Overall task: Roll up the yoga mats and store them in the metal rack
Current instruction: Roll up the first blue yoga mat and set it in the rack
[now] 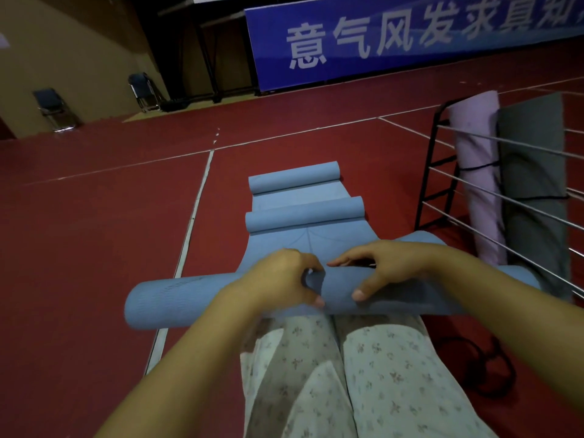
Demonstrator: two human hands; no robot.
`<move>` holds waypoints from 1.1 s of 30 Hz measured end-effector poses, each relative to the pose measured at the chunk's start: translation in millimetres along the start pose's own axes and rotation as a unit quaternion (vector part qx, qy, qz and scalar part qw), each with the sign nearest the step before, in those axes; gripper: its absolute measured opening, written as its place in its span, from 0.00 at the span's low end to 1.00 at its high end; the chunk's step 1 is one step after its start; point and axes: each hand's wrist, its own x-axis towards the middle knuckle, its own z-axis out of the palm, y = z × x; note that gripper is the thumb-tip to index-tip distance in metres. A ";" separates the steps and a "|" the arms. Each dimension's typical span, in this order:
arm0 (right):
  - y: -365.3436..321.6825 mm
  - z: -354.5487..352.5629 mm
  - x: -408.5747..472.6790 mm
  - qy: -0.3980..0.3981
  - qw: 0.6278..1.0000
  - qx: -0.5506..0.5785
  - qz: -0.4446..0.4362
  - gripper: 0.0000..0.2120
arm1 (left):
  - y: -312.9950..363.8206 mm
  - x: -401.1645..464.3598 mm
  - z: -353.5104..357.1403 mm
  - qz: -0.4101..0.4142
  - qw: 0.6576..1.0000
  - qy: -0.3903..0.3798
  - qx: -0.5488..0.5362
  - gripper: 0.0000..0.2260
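A blue yoga mat point(177, 298) lies half rolled across my knees, its flat part stretching away over the red floor. My left hand point(281, 276) grips the roll at its middle, fingers curled over the top. My right hand point(382, 267) grips the same roll just beside it, thumb in front. Farther off lie two more blue mats, one rolled point(303, 213) and another rolled point(294, 178) behind it. The metal rack point(433, 172) stands at the right, holding an upright pink rolled mat point(477, 172) and a grey rolled mat point(534, 172).
Black cords point(486, 371) lie on the floor at my right knee. White court lines point(196, 203) cross the red floor. Two folding chairs point(53, 109) stand by the far left wall, and a blue banner point(410, 33) runs along the back.
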 end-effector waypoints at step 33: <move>9.2 27.5 8.1 0.232 0.945 -0.233 0.001 0.34 | -30.3 -0.1 46.0 0.041 0.984 0.153 0.077 0.34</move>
